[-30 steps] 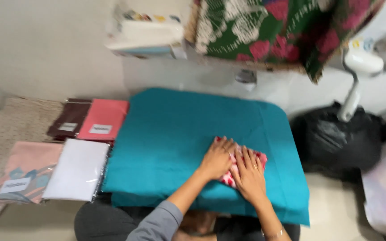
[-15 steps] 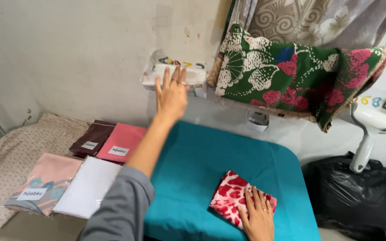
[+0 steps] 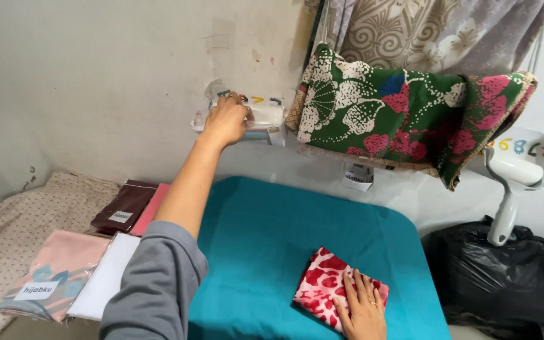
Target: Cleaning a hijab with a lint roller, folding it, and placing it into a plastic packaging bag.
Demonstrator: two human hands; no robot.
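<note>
A folded red and white patterned cloth (image 3: 323,283) lies on the teal padded board (image 3: 272,233), toward its near right side. My right hand (image 3: 361,308) rests flat on the cloth's near edge, fingers spread. My left hand (image 3: 224,119) is stretched up to the wall, its fingers closed on a stack of clear plastic bags (image 3: 260,116) that sits on a small ledge there. My grey sleeve (image 3: 152,283) fills the lower middle of the view.
Several packaged cloths lie left of the board: dark maroon (image 3: 121,211), pink (image 3: 149,214), white (image 3: 105,277), peach (image 3: 51,277). A green and pink floral cloth (image 3: 404,119) hangs on the wall. A white handheld steamer (image 3: 512,182) stands above a black plastic bag (image 3: 505,277) at right.
My left hand left the folded cloth, rose toward the wall and now grips the plastic bags. My right hand stayed on the cloth. The view tilted upward.
</note>
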